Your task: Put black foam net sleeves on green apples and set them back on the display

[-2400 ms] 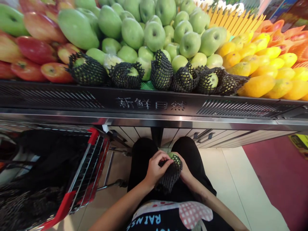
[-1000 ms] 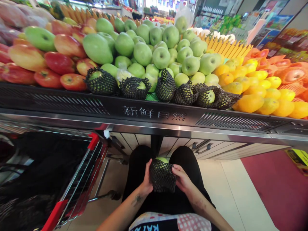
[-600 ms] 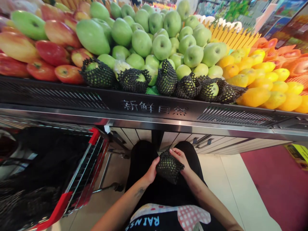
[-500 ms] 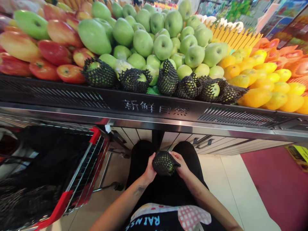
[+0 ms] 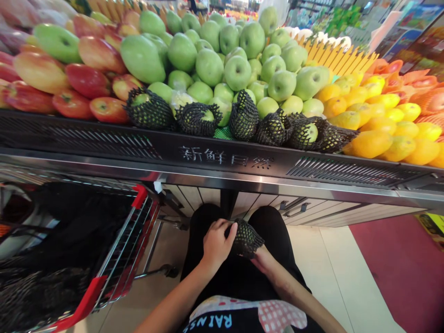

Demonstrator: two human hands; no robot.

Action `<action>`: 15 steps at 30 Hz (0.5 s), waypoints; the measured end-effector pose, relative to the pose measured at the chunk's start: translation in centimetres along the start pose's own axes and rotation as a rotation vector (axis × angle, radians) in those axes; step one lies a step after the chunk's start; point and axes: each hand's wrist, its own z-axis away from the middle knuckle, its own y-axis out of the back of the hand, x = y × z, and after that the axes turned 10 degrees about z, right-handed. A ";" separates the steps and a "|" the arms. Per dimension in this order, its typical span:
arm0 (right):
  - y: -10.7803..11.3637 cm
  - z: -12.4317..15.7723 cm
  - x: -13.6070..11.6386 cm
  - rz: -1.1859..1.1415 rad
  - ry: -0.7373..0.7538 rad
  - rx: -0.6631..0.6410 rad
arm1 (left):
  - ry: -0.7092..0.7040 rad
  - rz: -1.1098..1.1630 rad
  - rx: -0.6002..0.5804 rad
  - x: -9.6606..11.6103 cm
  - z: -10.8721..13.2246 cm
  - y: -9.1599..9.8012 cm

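Low in front of my lap I hold a green apple wrapped in a black foam net [image 5: 247, 238]. My left hand [image 5: 215, 243] lies over its left side with the fingers curled on the net. My right hand [image 5: 263, 262] supports it from underneath, mostly hidden by the net. The apple itself barely shows through the mesh. Above, along the front of the fruit stand [image 5: 222, 159], stands a row of green apples in black nets [image 5: 243, 118].
A pile of bare green apples [image 5: 229, 55] fills the stand's middle, red apples [image 5: 65, 78] lie to the left and yellow mangoes [image 5: 378, 120] to the right. A red shopping cart [image 5: 114, 259] holding black nets stands at my left. Tiled floor and red mat lie to the right.
The net went from half on, with the apple's top showing, to covering the apple. My hands turned it over, and my left hand now lies on top while the right moved underneath.
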 end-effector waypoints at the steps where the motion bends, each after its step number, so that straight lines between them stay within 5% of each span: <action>1: 0.0 -0.1 0.0 -0.001 0.007 0.019 | -0.065 -0.032 0.031 0.2 -0.1 0.1; 6: 0.2 -0.2 0.5 -0.003 0.038 0.101 | -0.129 0.231 0.038 -0.1 -0.8 0.3; 10: 0.5 -0.3 0.9 -0.083 0.033 0.140 | 0.131 0.667 -0.045 -0.8 -1.2 -0.2; 15: 0.5 -0.7 1.4 -0.231 0.029 0.135 | 0.540 1.016 0.070 -2.1 -1.2 -1.6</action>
